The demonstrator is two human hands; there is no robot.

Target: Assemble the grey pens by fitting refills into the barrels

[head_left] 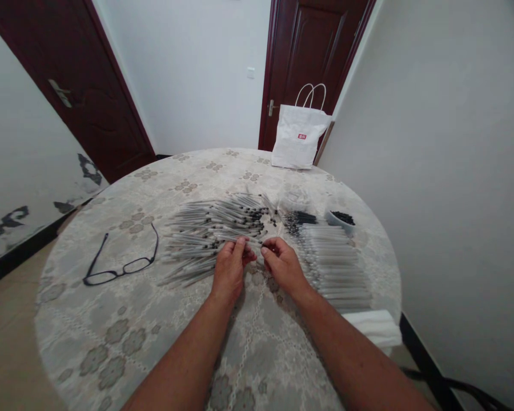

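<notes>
My left hand is closed with thumb and fingers round a slim whitish pen, its length pointing to the right. At that pen's right end, the fingertips of my right hand pinch a small dark piece, seemingly a pen cap, though its shape is mostly hidden. Beyond and left of my hands lies a spread pile of pale pens with dark tips. To the right of my right hand is a neat stack of translucent pen barrels without dark tips.
Behind the stack are thin black parts, a small bowl of black pieces and a clear plastic bag. Eyeglasses rest on the left of the round table. A white paper bag stands at the back; a white cloth lies right.
</notes>
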